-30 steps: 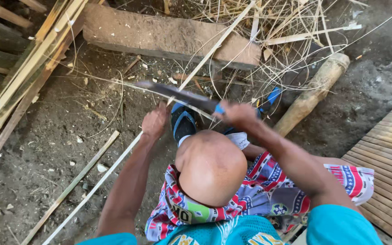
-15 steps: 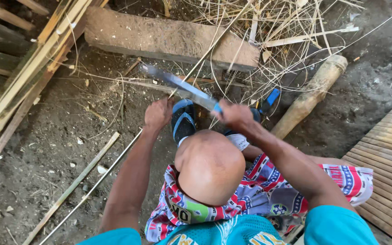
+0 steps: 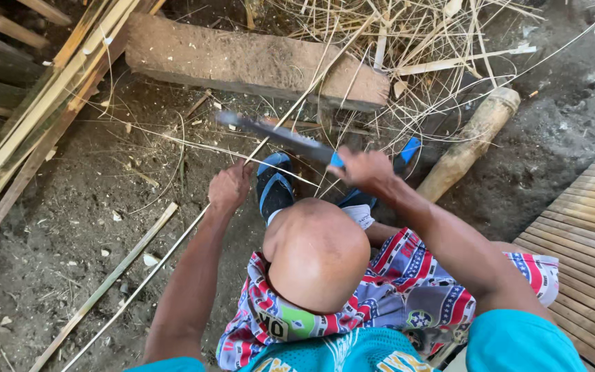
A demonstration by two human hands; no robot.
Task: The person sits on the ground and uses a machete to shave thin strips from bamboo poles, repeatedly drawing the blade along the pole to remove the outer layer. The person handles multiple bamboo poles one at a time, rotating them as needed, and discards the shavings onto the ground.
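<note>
— What do we have in our hands?

— Our right hand (image 3: 366, 170) is closed around the blue handle of a long knife (image 3: 277, 134), its blade angled up and to the left over the dirt ground (image 3: 56, 234). Our left hand (image 3: 228, 187) pinches a thin bamboo strip (image 3: 173, 241), fingers curled tight.

— Where does the strip run?

— From the lower left of the ground, through our left hand, up under the blade toward the wooden block (image 3: 256, 63). A bamboo log (image 3: 470, 141) lies to the right, near our blue sandals (image 3: 275, 184).
</note>
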